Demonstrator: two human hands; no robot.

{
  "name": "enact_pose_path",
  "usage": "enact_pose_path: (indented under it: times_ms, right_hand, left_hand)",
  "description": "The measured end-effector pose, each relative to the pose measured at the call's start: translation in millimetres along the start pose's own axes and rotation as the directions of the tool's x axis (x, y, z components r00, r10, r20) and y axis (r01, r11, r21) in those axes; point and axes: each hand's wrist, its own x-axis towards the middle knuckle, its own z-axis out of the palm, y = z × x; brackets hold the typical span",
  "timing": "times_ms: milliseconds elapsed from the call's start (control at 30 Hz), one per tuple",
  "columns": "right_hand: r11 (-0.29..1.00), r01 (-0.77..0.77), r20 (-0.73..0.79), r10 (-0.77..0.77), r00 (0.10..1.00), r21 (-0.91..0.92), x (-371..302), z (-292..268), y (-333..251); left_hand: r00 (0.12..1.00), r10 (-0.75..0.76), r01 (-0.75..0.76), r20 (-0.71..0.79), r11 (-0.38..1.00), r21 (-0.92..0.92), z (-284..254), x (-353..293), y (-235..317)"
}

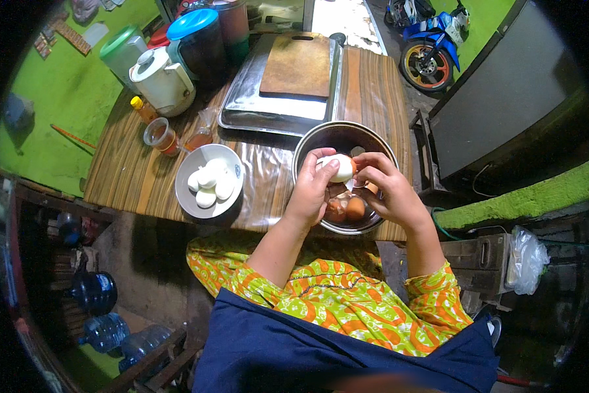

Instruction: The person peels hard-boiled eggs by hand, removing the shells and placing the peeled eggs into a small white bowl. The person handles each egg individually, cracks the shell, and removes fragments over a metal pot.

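A partly peeled egg [337,169] is held over a metal pot [305,141], its white side bare and some brown shell left on the right end. My left hand [313,188] is closed around the egg from the left. The fingers of my right hand [387,187] are bent against the shelled end, pinching at it. Below them in the pot lie brown eggs [354,208] and bits of shell, partly hidden by my hands. To the left stands a white bowl [184,196] with several peeled eggs [207,180] in it.
Behind the bowl are a plastic cup [160,135], a small yellow-capped bottle [143,110] and several pitchers [163,82]. A wooden cutting board [297,65] rests on a metal tray [242,108] beyond the pot. The wooden table's [386,92] right edge runs close beside the pot.
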Motion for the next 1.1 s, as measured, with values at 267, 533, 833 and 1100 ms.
enact_pose_path:
  times_ms: [267, 533, 833, 1100]
  right_hand:
    - [0.986, -0.157, -0.025, 0.156, 0.987, -0.051, -10.0, -11.9, 5.8]
    - [0.987, -0.142, -0.05, 0.146, 0.988, 0.077, 4.1, -6.0, -6.0]
    - [0.872, -0.284, 0.081, 0.275, 0.958, 0.398, 5.9, -0.9, 3.6]
    - [0.967, -0.159, -0.039, 0.17, 0.985, 0.2, 2.4, 2.9, -13.9]
  left_hand:
    - [1.0, 0.022, -0.022, -0.009, 1.0, 0.022, 2.5, -1.3, 5.8]
    - [0.99, 0.14, -0.143, 0.03, 0.977, 0.156, 12.1, -12.4, -0.1]
    - [0.996, 0.072, -0.08, 0.048, 0.977, 0.199, 9.2, -16.9, 1.6]
    - [0.99, 0.139, -0.134, 0.0, 0.953, 0.272, 5.5, -14.4, -3.7]
